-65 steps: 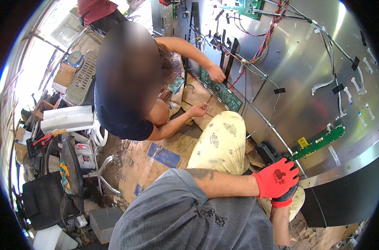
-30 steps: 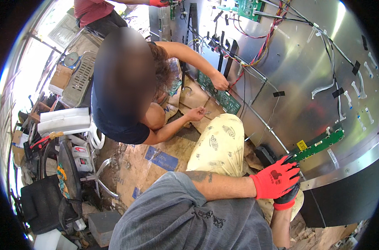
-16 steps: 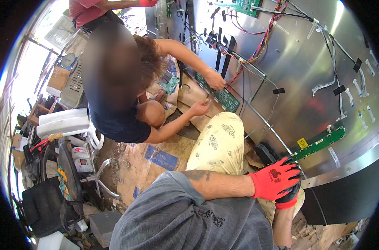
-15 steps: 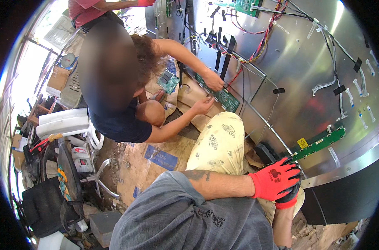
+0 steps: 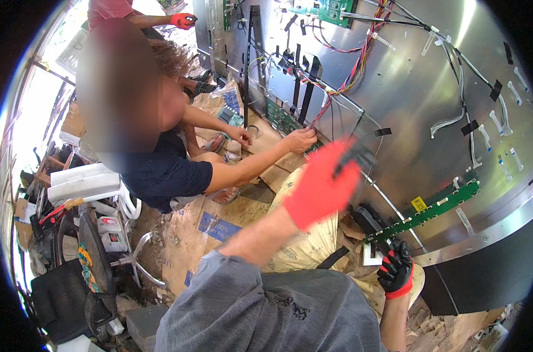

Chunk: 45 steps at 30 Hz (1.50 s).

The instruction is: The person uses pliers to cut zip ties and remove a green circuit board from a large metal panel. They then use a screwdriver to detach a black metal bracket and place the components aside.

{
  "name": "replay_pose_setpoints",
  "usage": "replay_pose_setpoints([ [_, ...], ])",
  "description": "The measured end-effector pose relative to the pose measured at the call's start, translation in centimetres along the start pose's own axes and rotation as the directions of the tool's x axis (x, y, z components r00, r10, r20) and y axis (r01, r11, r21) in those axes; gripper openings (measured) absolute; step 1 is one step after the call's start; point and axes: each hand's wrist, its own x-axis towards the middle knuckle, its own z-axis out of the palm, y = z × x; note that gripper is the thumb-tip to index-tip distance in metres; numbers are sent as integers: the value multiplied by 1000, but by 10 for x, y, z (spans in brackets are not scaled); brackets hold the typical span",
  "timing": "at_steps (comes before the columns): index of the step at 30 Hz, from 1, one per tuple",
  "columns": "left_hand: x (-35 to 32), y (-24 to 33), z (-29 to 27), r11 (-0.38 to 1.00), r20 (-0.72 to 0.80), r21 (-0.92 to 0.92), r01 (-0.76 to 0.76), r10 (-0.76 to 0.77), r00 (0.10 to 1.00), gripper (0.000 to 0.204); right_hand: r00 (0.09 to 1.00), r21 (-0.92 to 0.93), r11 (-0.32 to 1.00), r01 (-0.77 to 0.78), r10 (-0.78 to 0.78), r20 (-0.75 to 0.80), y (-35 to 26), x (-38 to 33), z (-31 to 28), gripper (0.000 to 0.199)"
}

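Observation:
My left hand (image 5: 325,185), in a red glove with black fingertips, is raised in front of the metal panel, above my knee. Motion smears its fingers, so their pose is unclear. Low on the right, my right hand (image 5: 396,271) has its black-coated palm side showing and its fingers curled. Whatever it may hold is hidden. Just above it runs a long green circuit board strip (image 5: 436,212) along the panel's lower part, beside a black block-like part (image 5: 369,218). A co-worker's bare hand (image 5: 301,141) is at a green circuit board (image 5: 281,116) and red wires.
The large metal panel (image 5: 419,117) carries taped wire bundles (image 5: 357,73) and loose white connectors (image 5: 483,136). Flattened cardboard (image 5: 184,246) covers ground at left, near a broken chair (image 5: 90,258). The co-worker (image 5: 172,176) crouches close on my left; another person's red glove (image 5: 184,21) shows behind.
My left hand has lifted off my right hand and swung up and left, uncovering the right. The co-worker has shifted left, one hand now drawn back from the board.

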Motion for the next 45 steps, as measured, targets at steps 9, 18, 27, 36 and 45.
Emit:
replay_pose_setpoints([
  [9,146,-220,-132,977,-359,-211,-41,-38,933,36,983,-103,993,-57,38,-181,18,36,-53,24],
  [18,167,-366,-178,158,-382,807,569,-595,707,27,988,-35,996,-86,81,-129,25,32,-68,32],
  [27,165,-376,-32,-199,780,541,-817,484,398,20,992,-212,975,-64,38,-124,29,31,-57,24],
  [36,154,-397,-22,-593,824,565,-574,368,430,14,987,-97,992,-78,63,-147,-1,27,-14,40],
  [45,166,-373,-26,-425,763,632,-648,491,421,16,991,-214,975,-62,34,-131,-17,18,15,41],
])
